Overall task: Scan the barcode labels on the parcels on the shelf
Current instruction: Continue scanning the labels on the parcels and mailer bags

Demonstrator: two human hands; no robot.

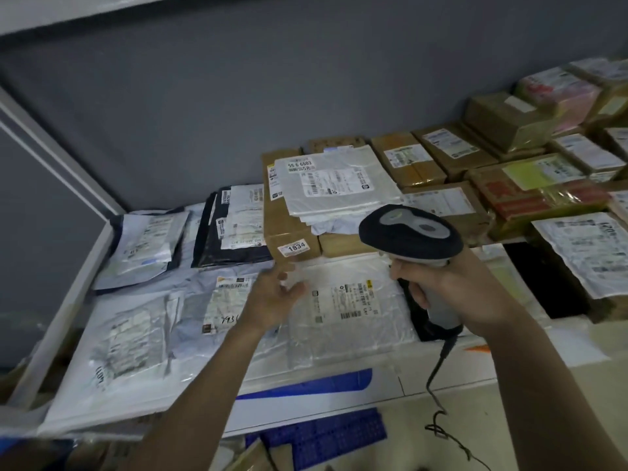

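Observation:
My right hand (458, 294) grips the handle of a black and grey barcode scanner (409, 236), its head pointing left and down over the shelf. My left hand (275, 297) hovers with fingers apart at the near left corner of a clear-wrapped white parcel (350, 307) that carries a label (353, 297). Just behind stands a brown box (289, 229) with a "1834" sticker (294, 248). A flat white mailer (336, 185) lies on top of that box.
Grey and black poly mailers (234, 222) and white bags (136, 338) cover the shelf's left side. Labelled cardboard boxes (455, 147) fill the right and back. The scanner's cable (438, 385) hangs down in front. A grey wall (238, 96) backs the shelf.

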